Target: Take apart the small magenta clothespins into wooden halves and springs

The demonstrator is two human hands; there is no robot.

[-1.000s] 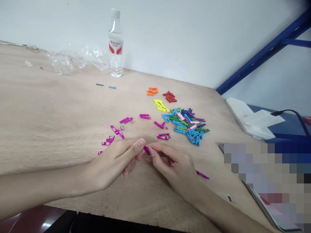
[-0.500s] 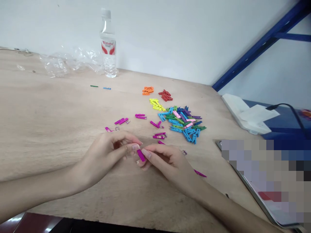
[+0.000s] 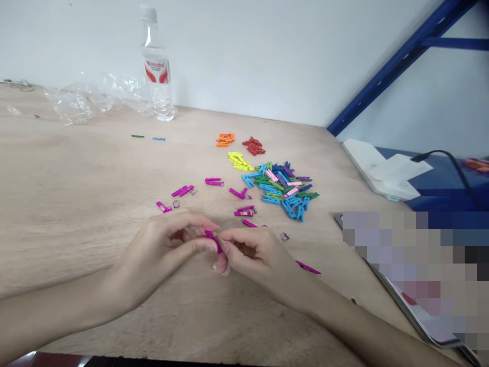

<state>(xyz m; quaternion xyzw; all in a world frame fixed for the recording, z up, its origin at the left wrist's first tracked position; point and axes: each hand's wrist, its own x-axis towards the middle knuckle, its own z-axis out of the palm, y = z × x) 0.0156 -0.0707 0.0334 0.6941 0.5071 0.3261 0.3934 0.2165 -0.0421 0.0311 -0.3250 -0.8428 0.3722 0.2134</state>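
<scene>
Status: my left hand [image 3: 162,252] and right hand [image 3: 260,255] have closed in since the previous view, both clamped on a magenta clothespin [image 3: 216,240], now partly hidden between them, above the wooden surface [image 3: 84,214].

You can pass leftward over the table [image 3: 76,204], magenta clothespin pieces [image 3: 182,190] in your way ahead, mixed clothespin pile [image 3: 280,188] center right, water bottle [image 3: 156,66] upper left
</scene>
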